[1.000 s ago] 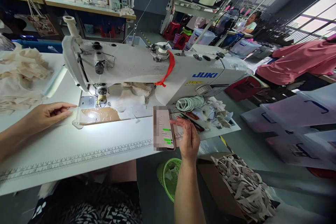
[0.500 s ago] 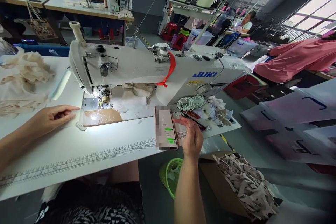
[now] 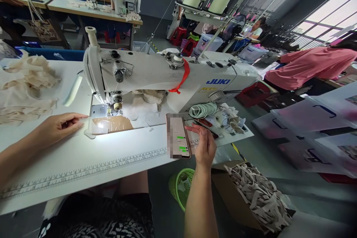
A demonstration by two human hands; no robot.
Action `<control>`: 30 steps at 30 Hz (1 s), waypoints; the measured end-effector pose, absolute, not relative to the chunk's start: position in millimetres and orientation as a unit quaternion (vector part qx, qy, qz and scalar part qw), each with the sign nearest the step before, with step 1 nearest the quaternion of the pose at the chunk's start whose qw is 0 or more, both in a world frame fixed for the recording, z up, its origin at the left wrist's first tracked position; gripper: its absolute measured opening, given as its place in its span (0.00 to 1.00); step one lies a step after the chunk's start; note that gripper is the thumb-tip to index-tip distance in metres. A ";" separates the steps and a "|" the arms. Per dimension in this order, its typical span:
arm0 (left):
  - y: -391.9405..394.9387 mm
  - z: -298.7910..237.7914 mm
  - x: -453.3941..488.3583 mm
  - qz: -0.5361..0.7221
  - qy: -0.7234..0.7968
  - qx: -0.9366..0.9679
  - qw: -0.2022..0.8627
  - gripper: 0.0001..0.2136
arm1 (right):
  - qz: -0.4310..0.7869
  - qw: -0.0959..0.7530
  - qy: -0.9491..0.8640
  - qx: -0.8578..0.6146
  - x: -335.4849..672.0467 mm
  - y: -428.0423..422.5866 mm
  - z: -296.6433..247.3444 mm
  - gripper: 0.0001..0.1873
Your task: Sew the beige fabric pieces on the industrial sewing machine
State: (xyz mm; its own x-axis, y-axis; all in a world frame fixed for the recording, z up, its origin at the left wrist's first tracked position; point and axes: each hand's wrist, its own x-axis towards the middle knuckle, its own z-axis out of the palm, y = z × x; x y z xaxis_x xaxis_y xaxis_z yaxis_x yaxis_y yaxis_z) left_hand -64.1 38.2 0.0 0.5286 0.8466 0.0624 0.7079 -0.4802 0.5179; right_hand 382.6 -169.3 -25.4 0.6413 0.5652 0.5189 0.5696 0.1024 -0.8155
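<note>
My left hand (image 3: 60, 128) rests on the white table (image 3: 111, 156), its fingers loosely stretched toward the needle plate and nothing visible in them. Just past the fingertips lies a clear plastic piece (image 3: 89, 134), beside a strip of brown tape (image 3: 115, 124) in front of the sewing machine (image 3: 145, 68). Near the table's front edge a phone (image 3: 180, 137) lies with its lit screen up, part of it blurred out. My right hand (image 3: 205, 143) hovers at the phone's right side, index finger reaching toward its edge, other fingers loosely bent and apart.
Cream fabric (image 3: 30, 81) is heaped at the left. Pale green cord (image 3: 203, 110), dark scissors (image 3: 208, 130) and scraps (image 3: 231, 119) lie right of the phone. Below stand a green basket (image 3: 174, 186) and a box of fabric strips (image 3: 256, 193). A person in pink (image 3: 306, 67) works behind plastic bins (image 3: 304, 115).
The view has shifted slightly, so the machine sits a little farther right in the picture. Both hands keep nearly the same pose, and the phone stays in its place on the table.
</note>
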 end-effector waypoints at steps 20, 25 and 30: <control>36.6 -4.1 -64.9 0.168 0.449 0.851 0.215 0.30 | -0.012 0.599 -0.421 -0.682 382.7 -167.1 -24.7 0.27; 36.9 -5.1 -65.0 0.172 0.452 0.847 0.220 0.30 | -0.013 0.600 -0.420 -0.681 381.5 -166.5 -22.8 0.27; 37.6 -4.4 -64.1 0.179 0.445 0.849 0.224 0.30 | -0.011 0.602 -0.419 -0.679 381.2 -166.1 -22.4 0.28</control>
